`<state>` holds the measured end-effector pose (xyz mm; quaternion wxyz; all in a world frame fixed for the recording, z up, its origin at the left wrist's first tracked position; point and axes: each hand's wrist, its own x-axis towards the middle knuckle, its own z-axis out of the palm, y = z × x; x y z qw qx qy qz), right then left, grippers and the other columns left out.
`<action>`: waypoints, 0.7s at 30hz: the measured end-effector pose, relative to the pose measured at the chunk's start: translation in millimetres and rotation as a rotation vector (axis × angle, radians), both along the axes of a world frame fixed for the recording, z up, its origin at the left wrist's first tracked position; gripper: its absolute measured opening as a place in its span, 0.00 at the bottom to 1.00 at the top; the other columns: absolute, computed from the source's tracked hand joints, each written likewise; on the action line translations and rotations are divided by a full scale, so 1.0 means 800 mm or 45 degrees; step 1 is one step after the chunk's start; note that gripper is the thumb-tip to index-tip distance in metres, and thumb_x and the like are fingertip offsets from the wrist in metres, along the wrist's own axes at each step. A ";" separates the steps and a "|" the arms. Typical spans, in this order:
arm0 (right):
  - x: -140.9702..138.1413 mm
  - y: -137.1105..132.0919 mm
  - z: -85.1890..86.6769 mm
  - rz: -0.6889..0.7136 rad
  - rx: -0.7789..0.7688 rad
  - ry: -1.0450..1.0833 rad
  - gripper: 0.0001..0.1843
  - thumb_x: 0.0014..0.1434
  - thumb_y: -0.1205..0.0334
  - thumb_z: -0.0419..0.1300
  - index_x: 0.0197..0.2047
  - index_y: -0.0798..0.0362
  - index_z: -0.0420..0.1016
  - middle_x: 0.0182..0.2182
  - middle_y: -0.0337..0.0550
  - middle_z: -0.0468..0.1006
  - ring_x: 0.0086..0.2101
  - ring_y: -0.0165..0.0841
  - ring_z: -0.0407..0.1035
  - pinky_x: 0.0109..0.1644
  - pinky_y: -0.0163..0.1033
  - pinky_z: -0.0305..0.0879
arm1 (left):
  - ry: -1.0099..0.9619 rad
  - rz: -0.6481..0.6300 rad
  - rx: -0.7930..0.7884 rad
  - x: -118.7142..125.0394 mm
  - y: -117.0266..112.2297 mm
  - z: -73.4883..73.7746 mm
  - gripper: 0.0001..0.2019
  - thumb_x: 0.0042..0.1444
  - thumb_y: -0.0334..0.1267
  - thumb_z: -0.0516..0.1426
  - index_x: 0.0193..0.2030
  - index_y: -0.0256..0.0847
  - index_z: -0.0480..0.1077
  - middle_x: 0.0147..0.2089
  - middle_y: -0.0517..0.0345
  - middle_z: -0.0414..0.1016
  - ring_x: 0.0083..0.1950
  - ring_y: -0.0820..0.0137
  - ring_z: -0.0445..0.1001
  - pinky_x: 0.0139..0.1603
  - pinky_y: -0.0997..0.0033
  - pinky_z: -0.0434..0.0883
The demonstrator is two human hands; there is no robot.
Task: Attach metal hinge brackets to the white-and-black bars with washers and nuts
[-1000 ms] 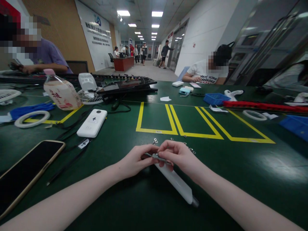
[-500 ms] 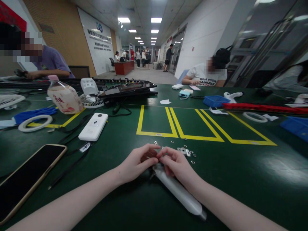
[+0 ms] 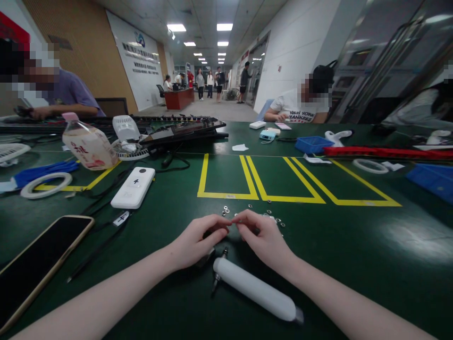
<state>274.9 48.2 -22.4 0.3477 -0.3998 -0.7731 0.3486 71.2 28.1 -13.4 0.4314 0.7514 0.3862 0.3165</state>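
My left hand (image 3: 200, 239) and my right hand (image 3: 264, 237) meet at the fingertips above the green table (image 3: 159, 302). The fingers of both are curled in; whatever lies between the tips is too small or hidden to make out. Under my left palm shows part of a dark, shiny piece (image 3: 207, 257). Just below my hands lies a white cylinder (image 3: 253, 289) with a metal fitting (image 3: 215, 279) across its near-left end and a clear tip at the other. Several small metal nuts or rings (image 3: 225, 210) are scattered beyond my fingers, some partly hidden by my right hand.
To the left are a phone (image 3: 42, 262), a white power bank (image 3: 134, 187) and a bottle (image 3: 88, 144). Yellow tape outlines (image 3: 228, 195) mark the table ahead. Blue bins (image 3: 313, 144) stand to the right. People sit across the table.
My hands have shifted slightly off the white cylinder, whose fitted end now shows fully. My right hand covers more of the small metal parts. The whole view has moved a little.
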 end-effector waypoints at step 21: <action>0.019 0.013 0.008 0.464 0.030 -0.434 0.02 0.60 0.64 0.63 0.35 0.53 0.77 0.34 0.37 0.72 0.34 0.28 0.65 0.40 0.35 0.56 | 0.430 -0.300 0.093 -0.015 -0.001 0.008 0.27 0.43 0.48 0.69 0.50 0.45 0.69 0.50 0.55 0.71 0.50 0.60 0.67 0.53 0.60 0.62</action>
